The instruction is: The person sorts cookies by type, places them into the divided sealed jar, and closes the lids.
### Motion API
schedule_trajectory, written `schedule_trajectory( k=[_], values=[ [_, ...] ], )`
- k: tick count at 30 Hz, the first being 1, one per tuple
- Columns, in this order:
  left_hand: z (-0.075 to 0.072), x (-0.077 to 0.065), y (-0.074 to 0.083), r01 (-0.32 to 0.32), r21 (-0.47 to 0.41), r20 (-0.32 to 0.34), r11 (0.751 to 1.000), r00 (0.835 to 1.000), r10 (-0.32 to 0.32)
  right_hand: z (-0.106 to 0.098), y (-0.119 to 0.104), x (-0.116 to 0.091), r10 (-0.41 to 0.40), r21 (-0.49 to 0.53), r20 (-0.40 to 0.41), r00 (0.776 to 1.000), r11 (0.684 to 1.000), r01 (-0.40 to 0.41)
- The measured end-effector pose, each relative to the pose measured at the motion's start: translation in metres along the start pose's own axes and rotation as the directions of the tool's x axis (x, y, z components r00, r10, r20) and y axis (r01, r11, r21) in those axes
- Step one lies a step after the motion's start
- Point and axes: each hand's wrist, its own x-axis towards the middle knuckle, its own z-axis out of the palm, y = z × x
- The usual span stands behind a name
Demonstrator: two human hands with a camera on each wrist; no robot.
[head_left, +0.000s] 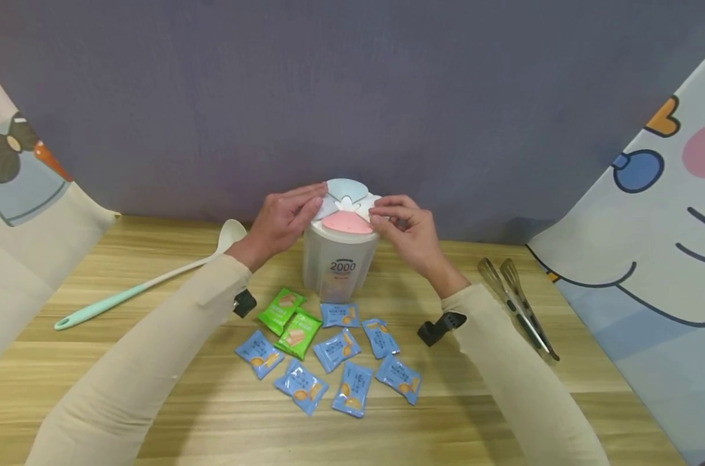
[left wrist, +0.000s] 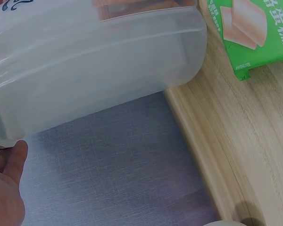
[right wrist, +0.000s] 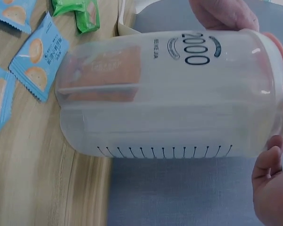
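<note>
Touching opposite sides of a lid [head_left: 348, 224] with pale blue, white and pink segments, both hands meet at the top of a translucent container [head_left: 352, 265] marked 2000, which stands upright near the table's far edge. The left hand [head_left: 284, 217] has its fingers fairly straight along the lid's left edge; the right hand [head_left: 411, 232] bends its fingers and thumb against the right edge, though whether they pinch it I cannot tell. An orange-brown packet [right wrist: 106, 70] shows through the container's wall near its base. In front, two green snack packets [head_left: 298, 333] touch each other, with seven blue biscuit packets [head_left: 352, 388] around them on the wood-grain table [head_left: 224, 421]. A white spoon with a mint handle [head_left: 180, 269] lies left, metal tongs [head_left: 518, 304] right.
</note>
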Motion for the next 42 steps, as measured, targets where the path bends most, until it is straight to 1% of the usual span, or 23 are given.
schedule_trajectory(
  k=[3,9,13,15,19,20,23,27,29,32,36,39,42],
  values=[
    [-0.002,0.0,0.001,0.001,-0.001,0.008,1.0,1.0,-0.001,-0.001,0.001,0.002,0.038,-0.014,-0.005,0.999,0.999,-0.038],
    [-0.004,0.0,0.001,0.01,0.001,0.032,1.0,0.999,-0.01,-0.004,0.004,0.005,0.091,-0.027,0.015,0.996,0.996,-0.09],
    [-0.006,-0.001,0.002,0.03,-0.013,0.067,0.999,0.997,-0.029,-0.006,0.009,0.006,0.139,-0.028,0.028,0.99,0.99,-0.138],
    [-0.007,-0.001,0.003,0.046,-0.015,0.092,0.999,0.995,-0.045,-0.008,0.017,0.006,0.177,-0.019,0.036,0.984,0.984,-0.176],
    [-0.01,-0.002,0.006,0.096,0.009,0.152,0.995,0.984,-0.096,-0.01,0.034,0.006,0.247,0.01,0.05,0.968,0.969,-0.248],
    [-0.011,-0.002,0.006,0.109,0.017,0.166,0.994,0.98,-0.11,-0.01,0.039,0.006,0.256,0.016,0.053,0.965,0.966,-0.257],
    [-0.012,-0.003,0.007,0.167,0.046,0.207,0.985,0.963,-0.173,-0.012,0.043,0.005,0.262,0.023,0.064,0.963,0.964,-0.264],
    [-0.013,-0.003,0.008,0.226,0.078,0.244,0.971,0.94,-0.238,-0.014,0.045,0.003,0.248,0.011,0.079,0.966,0.968,-0.249],
    [-0.014,-0.002,0.008,0.237,0.089,0.251,0.967,0.935,-0.252,-0.015,0.043,0.003,0.237,-0.009,0.085,0.968,0.971,-0.237],
    [-0.016,-0.003,0.006,0.229,0.103,0.236,0.968,0.94,-0.248,-0.016,0.034,0.001,0.195,-0.042,0.087,0.977,0.981,-0.192],
    [-0.018,-0.005,0.001,0.205,0.104,0.203,0.973,0.954,-0.223,-0.016,0.018,-0.001,0.112,-0.098,0.081,0.99,0.99,-0.104],
    [-0.019,-0.006,-0.001,0.198,0.092,0.199,0.976,0.957,-0.212,-0.017,0.014,-0.003,0.07,-0.124,0.076,0.995,0.99,-0.061],
    [-0.02,-0.007,-0.002,0.196,0.083,0.203,0.977,0.957,-0.209,-0.017,0.013,-0.004,0.037,-0.129,0.062,0.997,0.991,-0.029]
  ],
)
